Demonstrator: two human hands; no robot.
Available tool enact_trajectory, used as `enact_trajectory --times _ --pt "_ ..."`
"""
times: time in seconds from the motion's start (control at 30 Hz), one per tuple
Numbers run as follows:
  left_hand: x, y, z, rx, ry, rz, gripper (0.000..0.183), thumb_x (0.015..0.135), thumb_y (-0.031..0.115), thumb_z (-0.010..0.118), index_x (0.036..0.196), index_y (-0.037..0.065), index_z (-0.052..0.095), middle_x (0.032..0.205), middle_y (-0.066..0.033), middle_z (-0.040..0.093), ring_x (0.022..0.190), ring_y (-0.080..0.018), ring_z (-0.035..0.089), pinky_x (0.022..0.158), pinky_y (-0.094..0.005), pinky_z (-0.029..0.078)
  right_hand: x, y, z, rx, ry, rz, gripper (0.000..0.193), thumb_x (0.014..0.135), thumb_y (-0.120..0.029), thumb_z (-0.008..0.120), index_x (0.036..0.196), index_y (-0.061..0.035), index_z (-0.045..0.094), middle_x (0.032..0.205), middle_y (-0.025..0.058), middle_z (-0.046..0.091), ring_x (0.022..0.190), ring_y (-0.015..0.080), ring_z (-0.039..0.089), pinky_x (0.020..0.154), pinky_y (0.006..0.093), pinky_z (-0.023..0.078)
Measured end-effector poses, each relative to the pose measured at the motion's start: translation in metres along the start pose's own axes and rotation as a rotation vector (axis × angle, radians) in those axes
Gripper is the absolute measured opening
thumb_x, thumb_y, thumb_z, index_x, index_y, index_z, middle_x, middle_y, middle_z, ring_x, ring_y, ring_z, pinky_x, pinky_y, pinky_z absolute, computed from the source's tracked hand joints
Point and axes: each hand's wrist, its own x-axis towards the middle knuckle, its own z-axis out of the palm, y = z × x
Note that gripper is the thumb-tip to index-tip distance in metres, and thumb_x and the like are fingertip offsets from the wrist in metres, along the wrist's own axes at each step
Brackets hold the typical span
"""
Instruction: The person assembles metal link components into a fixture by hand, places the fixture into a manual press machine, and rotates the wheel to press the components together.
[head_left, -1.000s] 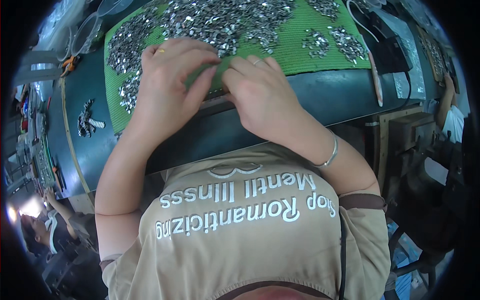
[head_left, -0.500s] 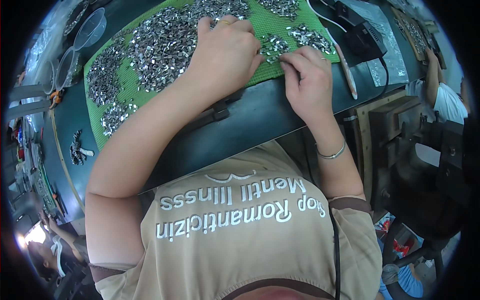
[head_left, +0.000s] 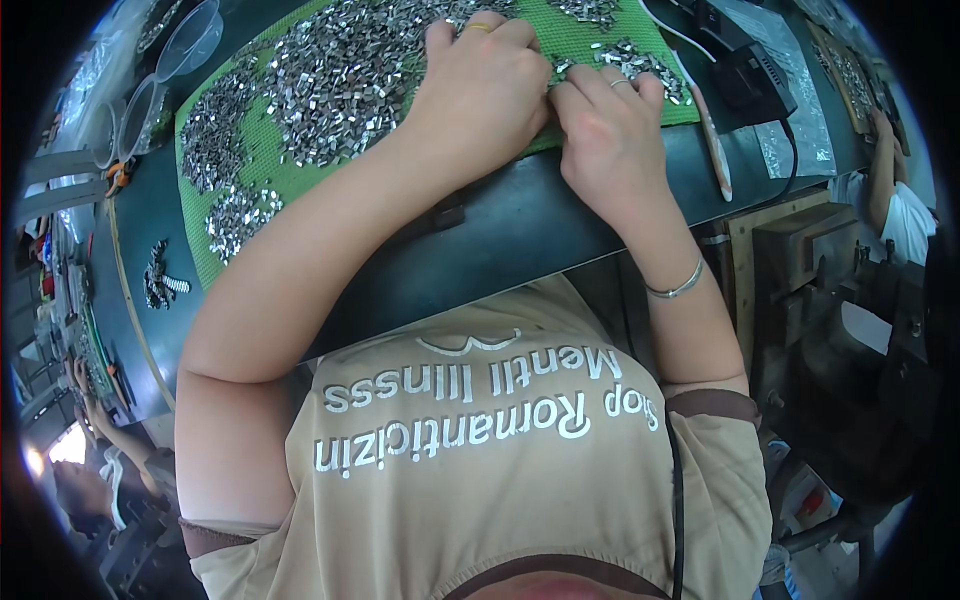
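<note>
Both hands meet over the front edge of a green textured mat [head_left: 290, 185] covered with small shiny metal pieces. My left hand [head_left: 487, 88] is closed, knuckles up, beside the largest heap of metal pieces [head_left: 335, 85]; its thumb and index tips are hidden on the right side. My right hand [head_left: 608, 130] is curled closed, its fingertips almost touching the left hand. Whatever lies between the fingers is too small and covered to make out. A small pile of metal pieces [head_left: 640, 65] lies just past my right hand.
Smaller heaps of pieces [head_left: 240, 220] lie at the mat's left. Clear plastic tubs [head_left: 190, 40] stand far left, near a black-and-white cord [head_left: 160, 280]. At the right are a white pen-like stick [head_left: 715, 150], a black power adapter [head_left: 755, 80] and a plastic bag [head_left: 800, 130]. Other people sit at both sides.
My hands have come together; a small gap with metal pieces showed between them before. The right fingers have moved toward the left hand. The whole view has shifted slightly.
</note>
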Motion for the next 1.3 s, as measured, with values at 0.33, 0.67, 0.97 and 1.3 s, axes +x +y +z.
enact_trajectory --times 0.33,0.67,0.97,1.3 --pt "-0.076 -0.023 -0.085 -0.258 -0.069 -0.064 0.010 0.081 0.004 0.066 0.087 0.001 0.059 0.094 -0.0133 0.061 0.095 -0.0343 0.058 0.083 -0.0420 0.045 -0.009 -0.013 -0.007 0.099 -0.036 0.013 0.004 0.075 -0.005 0.060 0.075 -0.0083 0.061 0.081 0.0051 0.057 0.080 0.0237 0.058 0.077 0.0395 0.034" --pt "-0.129 -0.025 -0.081 -0.259 -0.123 -0.167 0.010 0.077 0.005 0.070 0.085 0.006 0.063 0.096 -0.0043 0.064 0.098 -0.0246 0.059 0.089 -0.0403 0.037 0.003 -0.028 -0.006 0.471 -0.012 0.029 0.003 0.077 -0.002 0.062 0.078 -0.0055 0.062 0.077 0.0081 0.058 0.077 0.0293 0.058 0.072 0.0387 0.037" --pt "-0.132 -0.031 -0.087 -0.326 -0.091 -0.185 0.009 0.078 0.005 0.069 0.085 0.004 0.064 0.093 -0.0062 0.067 0.097 -0.0254 0.061 0.089 -0.0394 0.040 0.016 -0.078 -0.006 0.656 -0.060 -0.099 0.006 0.078 -0.007 0.064 0.079 -0.0043 0.059 0.085 0.0089 0.055 0.084 0.0291 0.055 0.075 0.0402 0.039" --pt "-0.130 -0.027 -0.075 -0.324 -0.057 -0.165 0.010 0.075 0.003 0.070 0.082 0.006 0.063 0.091 -0.0036 0.066 0.092 -0.0245 0.061 0.085 -0.0393 0.040 0.011 -0.088 0.000 0.614 -0.097 -0.104 0.007 0.079 -0.007 0.064 0.080 -0.0050 0.057 0.088 0.0088 0.054 0.086 0.0290 0.054 0.075 0.0397 0.039"
